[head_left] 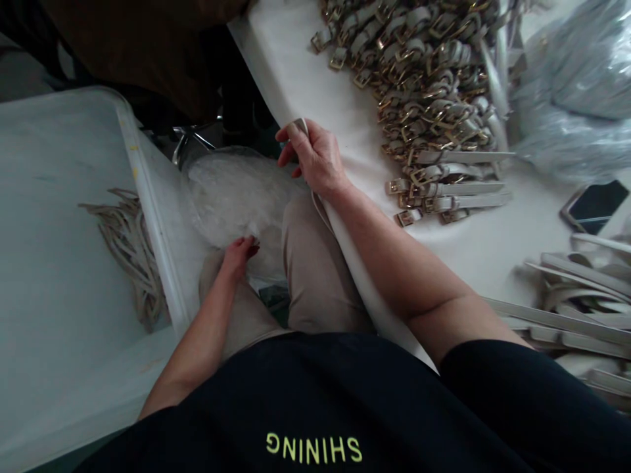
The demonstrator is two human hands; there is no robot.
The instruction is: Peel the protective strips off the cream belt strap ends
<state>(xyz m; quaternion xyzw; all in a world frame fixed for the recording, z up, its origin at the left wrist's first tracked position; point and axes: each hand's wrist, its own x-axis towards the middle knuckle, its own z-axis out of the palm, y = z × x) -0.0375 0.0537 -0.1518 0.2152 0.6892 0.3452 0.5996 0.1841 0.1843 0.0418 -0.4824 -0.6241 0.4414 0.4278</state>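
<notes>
My right hand [315, 156] is raised at the table's edge, its fingers curled around a pale strap [301, 126]. Part of what looks like the same thin strap hangs below the wrist, alongside my thigh. Lower and to the left, my left hand [239, 256] is closed in a pinch in front of a clear plastic bag [231, 190]. Something small and light shows at its fingertips, too small to name. On the table, right of my right hand, lies a large heap of pale buckled straps [428, 98] with gold-coloured buckles.
A large white plastic bin [148, 217] stands at left, with several pale straps [131, 243] inside. The white-covered table [296, 66] also bears a phone-like dark object [596, 207], a plastic-wrapped bundle [582, 98] and more loose straps [582, 302]. Metal legs [192, 141] show behind the bag.
</notes>
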